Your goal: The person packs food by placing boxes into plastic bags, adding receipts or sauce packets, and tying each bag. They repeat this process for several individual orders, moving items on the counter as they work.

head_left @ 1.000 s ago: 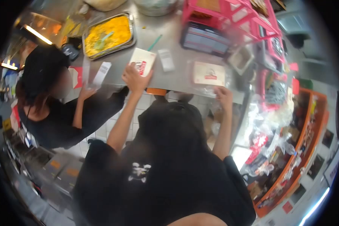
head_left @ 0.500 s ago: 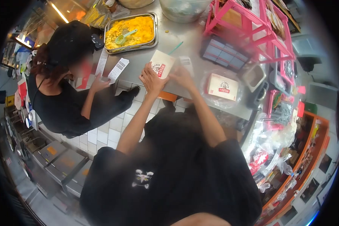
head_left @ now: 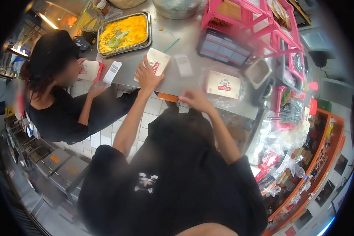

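Note:
My left hand [head_left: 147, 78] grips the lower part of a cream takeaway box [head_left: 159, 59] with a red and black print, at the counter's front edge. A teal pen [head_left: 171, 45] sticks out past the box's right side. My right hand [head_left: 198, 100] is apart from the box, just off the counter edge, with its fingers curled in and slightly blurred; I see nothing in it. Right of the held box lies a white paper slip [head_left: 183, 65]. A second printed box [head_left: 223, 85] rests on clear plastic farther right.
A co-worker [head_left: 57, 90] at the left holds a box [head_left: 91, 70] and a printed receipt [head_left: 112, 72]. On the steel counter [head_left: 145, 88] stand a tray of yellow food [head_left: 124, 33] with a spoon, a tablet [head_left: 224, 48], a metal container [head_left: 259, 73] and a pink rack [head_left: 259, 23].
My right hand has left the box and moved down toward me. My left hand stays on the box. The co-worker has raised a box beside the receipt. The whole view has shifted slightly.

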Available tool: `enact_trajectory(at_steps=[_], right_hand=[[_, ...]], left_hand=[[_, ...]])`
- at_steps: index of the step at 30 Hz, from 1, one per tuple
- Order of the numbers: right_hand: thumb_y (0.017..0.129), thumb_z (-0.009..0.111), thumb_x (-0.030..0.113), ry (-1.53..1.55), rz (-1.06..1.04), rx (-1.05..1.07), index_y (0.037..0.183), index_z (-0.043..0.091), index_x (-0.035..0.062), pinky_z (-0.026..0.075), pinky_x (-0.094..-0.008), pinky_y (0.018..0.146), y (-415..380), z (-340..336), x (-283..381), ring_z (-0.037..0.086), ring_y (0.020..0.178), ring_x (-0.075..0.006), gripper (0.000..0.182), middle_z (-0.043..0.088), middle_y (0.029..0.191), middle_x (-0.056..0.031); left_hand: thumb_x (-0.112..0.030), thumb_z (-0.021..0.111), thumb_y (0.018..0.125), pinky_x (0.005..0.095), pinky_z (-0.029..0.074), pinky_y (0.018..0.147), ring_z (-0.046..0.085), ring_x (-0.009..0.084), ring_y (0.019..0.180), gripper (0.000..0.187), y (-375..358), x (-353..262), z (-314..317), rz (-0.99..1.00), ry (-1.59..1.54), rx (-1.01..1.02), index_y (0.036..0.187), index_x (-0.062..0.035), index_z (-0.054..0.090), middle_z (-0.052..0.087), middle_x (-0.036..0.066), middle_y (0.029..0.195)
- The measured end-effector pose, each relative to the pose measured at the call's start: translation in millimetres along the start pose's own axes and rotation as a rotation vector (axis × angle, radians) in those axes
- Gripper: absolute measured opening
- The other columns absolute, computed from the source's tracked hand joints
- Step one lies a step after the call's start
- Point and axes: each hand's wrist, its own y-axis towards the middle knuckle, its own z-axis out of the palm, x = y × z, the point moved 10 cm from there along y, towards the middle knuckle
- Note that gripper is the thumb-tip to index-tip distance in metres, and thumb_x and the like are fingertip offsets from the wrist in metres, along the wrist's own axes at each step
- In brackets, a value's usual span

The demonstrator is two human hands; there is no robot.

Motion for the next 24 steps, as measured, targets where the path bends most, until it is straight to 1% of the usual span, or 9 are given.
enact_trajectory(at_steps=[4, 6, 7, 9, 15, 17, 19, 22, 24], right_hand=[[0.089, 0.069, 0.027, 0.034, 0.020, -0.387, 0.092, 0.063, 0.0014, 0.048, -0.0316, 0.067, -86.9, -92.0, -34.5, 0.060, 0.072, -0.0146, 0.026, 0.064, 0.076, -0.0064], [0.091, 0.067, 0.027, -0.080, 0.038, -0.701, 0.094, 0.064, 0.0009, 0.048, -0.0332, 0.077, -128.0, -145.4, -75.4, 0.061, 0.084, -0.0180, 0.027, 0.066, 0.086, -0.0091], [0.091, 0.067, 0.027, -0.080, 0.038, -0.705, 0.094, 0.064, 0.0009, 0.048, -0.0332, 0.077, -136.2, -156.7, -92.8, 0.061, 0.084, -0.0180, 0.027, 0.066, 0.086, -0.0091], [0.093, 0.064, 0.028, 0.025, 0.178, -1.110, 0.101, 0.064, 0.0010, 0.046, -0.0337, 0.085, -177.1, -201.6, -130.0, 0.060, 0.094, -0.0209, 0.029, 0.065, 0.098, -0.0122], [0.096, 0.061, 0.030, 0.205, 0.040, -1.167, 0.110, 0.061, 0.0007, 0.044, -0.0335, 0.090, -161.7, -245.1, -143.7, 0.058, 0.099, -0.0218, 0.033, 0.064, 0.104, -0.0127], [0.096, 0.062, 0.029, 0.165, -0.006, -1.164, 0.108, 0.062, 0.0003, 0.044, -0.0332, 0.090, -163.2, -253.6, -132.4, 0.058, 0.099, -0.0204, 0.031, 0.064, 0.104, -0.0115], [0.095, 0.062, 0.027, 0.209, -0.072, -1.191, 0.106, 0.062, -0.0007, 0.045, -0.0324, 0.089, -165.9, -266.8, -120.7, 0.058, 0.098, -0.0191, 0.030, 0.064, 0.104, -0.0106], [0.095, 0.062, 0.025, 0.297, -0.107, -1.208, 0.105, 0.063, 0.0013, 0.046, -0.0275, 0.082, -179.6, -285.3, -107.0, 0.059, 0.090, -0.0145, 0.026, 0.065, 0.097, -0.0063], [0.096, 0.062, 0.024, 0.377, -0.111, -1.206, 0.104, 0.064, 0.0039, 0.046, -0.0239, 0.077, -190.5, -291.2, -99.1, 0.058, 0.084, -0.0105, 0.022, 0.065, 0.092, -0.0026]], left_hand=[[-0.034, 0.082, 0.058, 0.0539, 0.034, 0.099, 0.043, 0.0395, 0.123, 0.104, -6.6, -75.3, -55.9, 0.329, -0.094, -0.121, 0.145, -0.0072, 0.032, 0.046, 0.019, 0.131], [-0.032, 0.082, 0.056, 0.0520, 0.034, 0.101, 0.045, 0.0389, 0.119, 0.101, -29.5, -158.4, -46.1, 0.740, -0.265, 0.142, 0.142, -0.0058, 0.038, 0.049, 0.018, 0.128], [-0.033, 0.083, 0.055, 0.0517, 0.034, 0.102, 0.046, 0.0388, 0.118, 0.100, -44.2, -195.2, -36.5, 0.865, -0.275, 0.208, 0.141, -0.0059, 0.040, 0.050, 0.018, 0.128], [-0.035, 0.084, 0.054, 0.0515, 0.033, 0.104, 0.046, 0.0388, 0.120, 0.101, -74.8, -263.5, -5.7, 1.044, -0.259, 0.319, 0.141, -0.0066, 0.041, 0.050, 0.019, 0.129], [-0.039, 0.085, 0.056, 0.0515, 0.028, 0.108, 0.044, 0.0397, 0.122, 0.103, -107.7, -305.9, 45.6, 1.186, -0.231, 0.297, 0.142, -0.0073, 0.041, 0.048, 0.020, 0.131], [-0.042, 0.083, 0.064, 0.0472, 0.032, 0.107, 0.046, 0.0369, 0.120, 0.090, -66.9, -256.0, 26.8, 0.778, -0.589, 0.188, 0.137, -0.0066, 0.045, 0.049, 0.021, 0.129], [-0.040, 0.077, 0.078, 0.0407, 0.041, 0.098, 0.050, 0.0298, 0.116, 0.066, -31.0, -122.8, 53.7, -0.050, -0.774, -0.137, 0.128, -0.0057, 0.050, 0.047, 0.023, 0.133], [-0.034, 0.078, 0.080, 0.0381, 0.047, 0.084, 0.058, 0.0246, 0.105, 0.051, -15.6, -43.4, 71.5, -0.315, -0.312, -0.151, 0.114, -0.0025, 0.055, 0.058, 0.021, 0.119], [-0.027, 0.068, 0.090, 0.0323, 0.050, 0.067, 0.064, 0.0166, 0.085, 0.038, -19.4, -53.7, 106.0, -0.229, -0.612, 0.285, 0.116, -0.0025, 0.054, 0.064, 0.016, 0.107]])
